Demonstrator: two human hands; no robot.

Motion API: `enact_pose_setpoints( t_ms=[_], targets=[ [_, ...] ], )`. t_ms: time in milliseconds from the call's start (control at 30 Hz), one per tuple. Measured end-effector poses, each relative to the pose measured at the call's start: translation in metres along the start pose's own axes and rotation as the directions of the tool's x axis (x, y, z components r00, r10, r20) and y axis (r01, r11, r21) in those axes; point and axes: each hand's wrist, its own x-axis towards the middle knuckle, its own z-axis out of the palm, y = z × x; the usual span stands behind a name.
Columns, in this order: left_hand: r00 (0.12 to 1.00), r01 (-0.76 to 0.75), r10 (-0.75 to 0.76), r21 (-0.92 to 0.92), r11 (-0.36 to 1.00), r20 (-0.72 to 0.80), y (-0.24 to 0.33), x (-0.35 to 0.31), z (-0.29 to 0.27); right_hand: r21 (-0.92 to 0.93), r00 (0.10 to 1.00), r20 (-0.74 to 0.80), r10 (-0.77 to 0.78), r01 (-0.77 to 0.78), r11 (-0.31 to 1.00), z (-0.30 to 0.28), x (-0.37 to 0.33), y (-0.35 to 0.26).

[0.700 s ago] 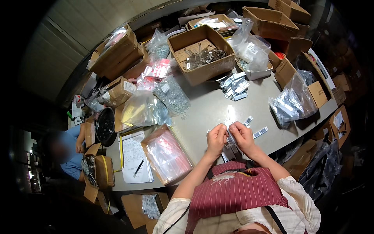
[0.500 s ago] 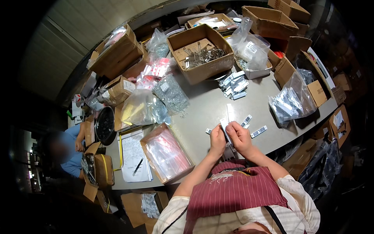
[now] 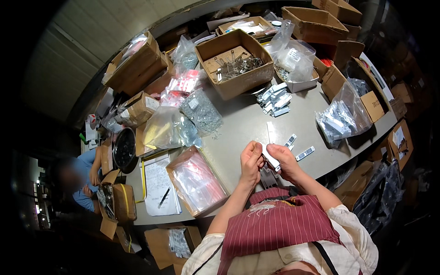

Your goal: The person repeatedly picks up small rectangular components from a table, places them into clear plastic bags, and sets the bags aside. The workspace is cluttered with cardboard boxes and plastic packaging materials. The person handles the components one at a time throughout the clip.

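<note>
- Strip (image 3: 272, 159), white and narrow, sits between the two hands, just above the near edge of the table (image 3: 233, 142).
- Grip: I see the right hand (image 3: 283, 160) clamped on the strip, thumb laid along it; the left hand (image 3: 251, 161) looks pinched on its upper end, though the curled fingers hide the exact contact.
- Handling: I judge it light and stiff, probably smooth enough to slide under a dry fingertip; it hardly looks fragile, but its finish might scratch.
- Hold: I would take it by the long edges near each end, thumbs on top, leaving the middle free.
- Count, near the hands: one strip held; one plain piece (image 3: 270, 133) flat beyond them; two dark-panelled pieces (image 3: 305, 153) to the right.
- Bars (image 3: 267, 178) lie below the hands, partly hidden, so I cannot count them.
- Pile (image 3: 274, 99): one, its pieces too overlapped for me to number.
- Around: one clear bag (image 3: 340, 120) of similar pieces at the right; one pad (image 3: 155, 192) and one pen (image 3: 163, 198) at the left; one co-worker (image 3: 87, 172) in blue beyond.
</note>
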Motion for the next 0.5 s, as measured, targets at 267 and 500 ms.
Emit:
enact_pose_setpoints(
  t_ms=[267,500],
  targets=[
    [0.999,-0.016,0.017,0.032,0.999,-0.046,-0.009,0.001,-0.004,0.087,0.987,0.066,0.149,-0.154,0.984,0.001,-0.003,-0.010],
    [0.967,-0.192,0.249,0.503,0.843,-0.048,-0.026,0.010,-0.021,0.018,0.997,-0.073,-0.005,0.007,1.000,0.008,-0.003,-0.009]
  ],
)
